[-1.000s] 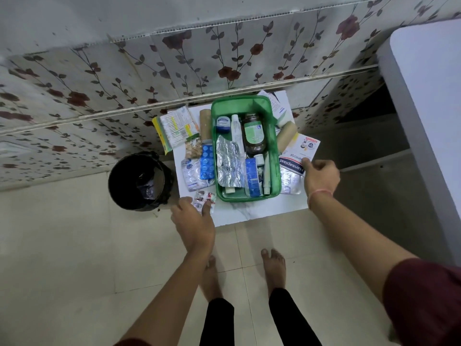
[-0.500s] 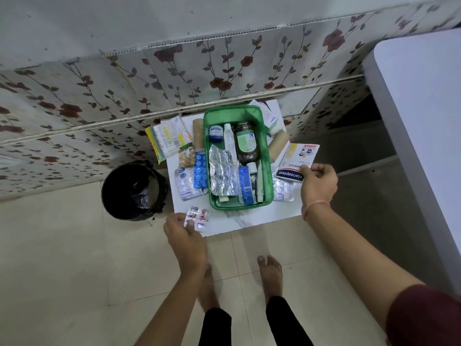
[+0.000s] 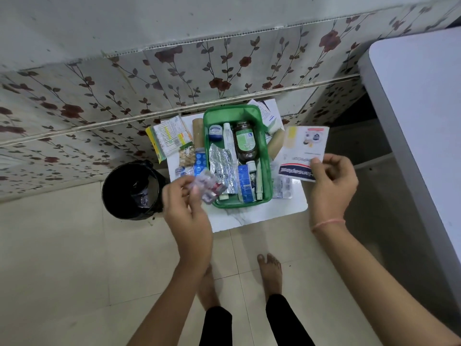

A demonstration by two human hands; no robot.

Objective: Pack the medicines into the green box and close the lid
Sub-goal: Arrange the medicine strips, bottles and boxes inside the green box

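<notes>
The green box (image 3: 267, 156) stands open on a small white table (image 3: 249, 217), holding a brown bottle (image 3: 245, 143), a white tube, a silver foil strip (image 3: 222, 163) and a blue carton. My left hand (image 3: 185, 211) is shut on a small blister strip (image 3: 208, 187) with red pills, held over the box's near left corner. My right hand (image 3: 330, 183) grips a white plaster packet (image 3: 303, 152) lifted just right of the box. More strips, a blue blister pack (image 3: 200, 162) and two tan bandage rolls lie beside the box.
A black bin (image 3: 132, 191) stands on the floor left of the table. A yellow-edged packet (image 3: 168, 137) hangs over the table's far left corner. A large white surface (image 3: 424, 116) fills the right side. The flowered wall runs behind. My bare feet are below.
My left hand lifted the small blister strip off the table's front edge toward the box. My right hand raised the plaster packet off the table. The camera moved closer.
</notes>
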